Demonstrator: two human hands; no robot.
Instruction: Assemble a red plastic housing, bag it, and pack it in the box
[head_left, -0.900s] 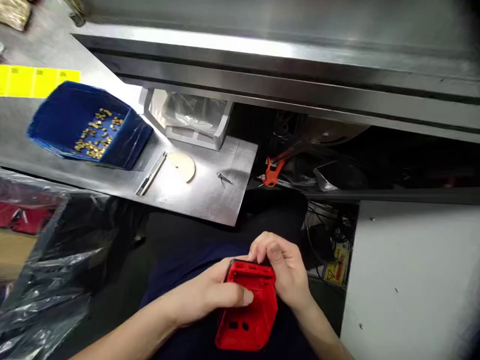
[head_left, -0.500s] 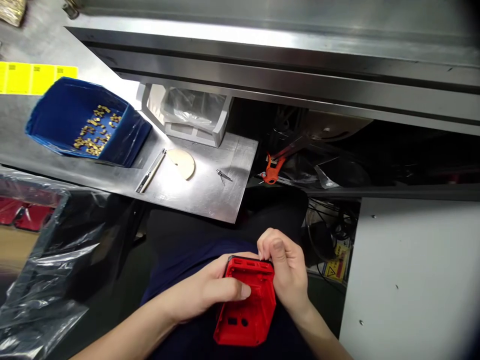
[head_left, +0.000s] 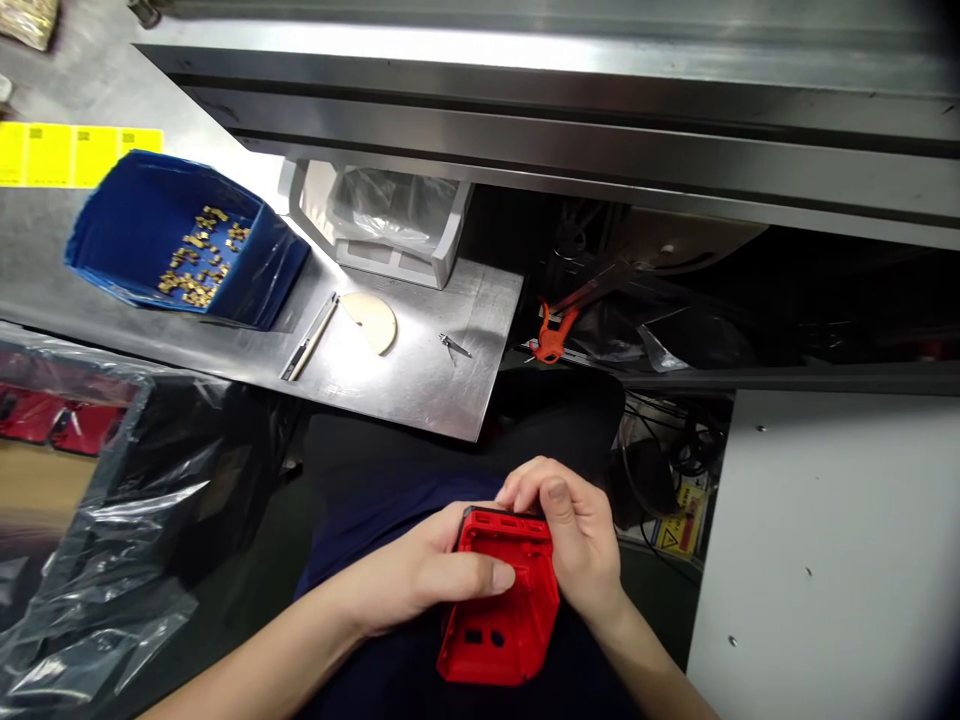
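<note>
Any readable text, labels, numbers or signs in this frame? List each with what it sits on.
Nothing here can be read as it stands.
Yellow labels on the metal bench: small dark print at their top edges, too small to read.
Yellow warning sticker low among the cables: a triangle symbol and lines of print, blurred.
Red plastic housing, held by the left hand and right hand: no lettering visible.
Blue bin: no label visible.

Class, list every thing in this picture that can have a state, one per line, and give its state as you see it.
red plastic housing: held over the lap, hollow side up
left hand: gripping the housing, thumb across it
right hand: fingers pressing on the housing's far edge
blue bin: tilted, open, small brass parts inside
white bin: open, lined with clear plastic
tweezers: lying on the metal shelf
</note>
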